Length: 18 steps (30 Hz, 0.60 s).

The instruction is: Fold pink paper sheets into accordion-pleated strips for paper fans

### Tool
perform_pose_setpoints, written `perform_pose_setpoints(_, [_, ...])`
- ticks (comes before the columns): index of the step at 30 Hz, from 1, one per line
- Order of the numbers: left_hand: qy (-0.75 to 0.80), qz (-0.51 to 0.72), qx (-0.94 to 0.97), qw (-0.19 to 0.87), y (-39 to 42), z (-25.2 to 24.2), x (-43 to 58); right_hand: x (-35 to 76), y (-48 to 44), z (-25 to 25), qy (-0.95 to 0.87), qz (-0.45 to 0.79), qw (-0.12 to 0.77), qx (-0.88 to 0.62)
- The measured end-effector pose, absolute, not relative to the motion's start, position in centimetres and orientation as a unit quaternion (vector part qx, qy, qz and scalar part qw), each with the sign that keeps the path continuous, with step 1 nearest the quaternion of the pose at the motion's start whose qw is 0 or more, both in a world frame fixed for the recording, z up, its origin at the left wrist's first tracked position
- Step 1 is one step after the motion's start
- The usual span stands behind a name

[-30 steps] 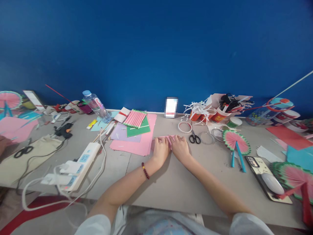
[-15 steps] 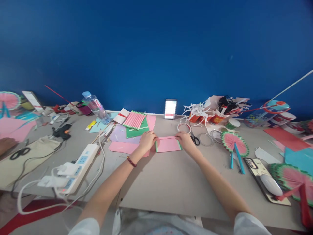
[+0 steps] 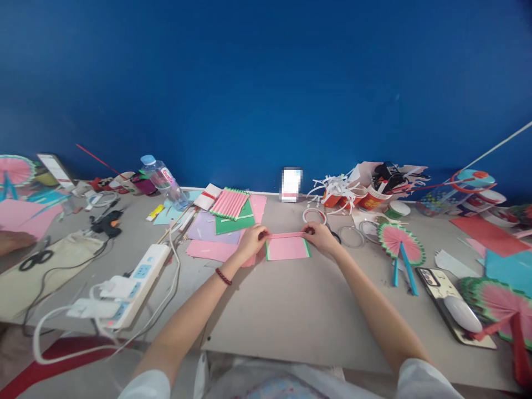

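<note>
In the head view, the pink paper (image 3: 288,249) lies on the bench (image 3: 274,316) straight ahead of the person, green along its two short sides, with a narrow strip folded over at its far edge. The left hand (image 3: 254,240) has its fingertips pinched together on the far left corner, and the right hand (image 3: 320,238) is clamped likewise on the far right corner.

The near side of the paper is open bench, but the other sides are crowded. The left hand reaches over the edge of the pink sheets (image 3: 210,250), which lie with a purple sheet (image 3: 203,230) and a green sheet (image 3: 235,224); a pleated piece (image 3: 229,203) rests on the green one. Just beyond the right hand is the tape roll (image 3: 305,216), and the black scissors (image 3: 336,237) beside that hand are mostly hidden by it. A ring (image 3: 363,238) and a round fan (image 3: 394,239) lie farther right, then a phone (image 3: 432,302) with a mouse (image 3: 462,313) on it. Cups (image 3: 376,198) and white paper strips (image 3: 330,188) stand near the wall (image 3: 266,100). On the left are a tilted bottle (image 3: 166,180) and a power strip (image 3: 145,270) with looping cords; another person's hand (image 3: 16,243) shows at the left edge
</note>
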<state>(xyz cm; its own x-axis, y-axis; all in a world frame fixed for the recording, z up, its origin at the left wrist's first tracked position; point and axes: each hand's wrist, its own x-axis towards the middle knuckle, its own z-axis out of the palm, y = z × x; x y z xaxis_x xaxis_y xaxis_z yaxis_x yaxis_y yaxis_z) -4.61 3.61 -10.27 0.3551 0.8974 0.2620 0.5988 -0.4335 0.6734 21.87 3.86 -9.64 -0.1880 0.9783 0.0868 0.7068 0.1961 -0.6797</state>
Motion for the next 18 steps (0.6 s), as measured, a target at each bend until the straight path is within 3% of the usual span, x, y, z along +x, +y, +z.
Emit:
perform_pose_setpoints(7, [0.416, 0.404, 0.744, 0.331, 4.4, -10.7, -5.2, 21.9, 3.6, -9.6, -0.662, 0.351, 0.325, -0.577])
perform_pose_setpoints(14, [0.442, 0.416, 0.678, 0.414, 5.5, -10.7, -5.4, 21.9, 3.5, -9.5, -0.527, 0.533, 0.376, -0.545])
perform_pose_setpoints(18, [0.453, 0.425, 0.649, 0.440, 5.9, -11.1, -5.5, 22.0, 3.8, -9.3, -0.483, 0.567, 0.388, -0.543])
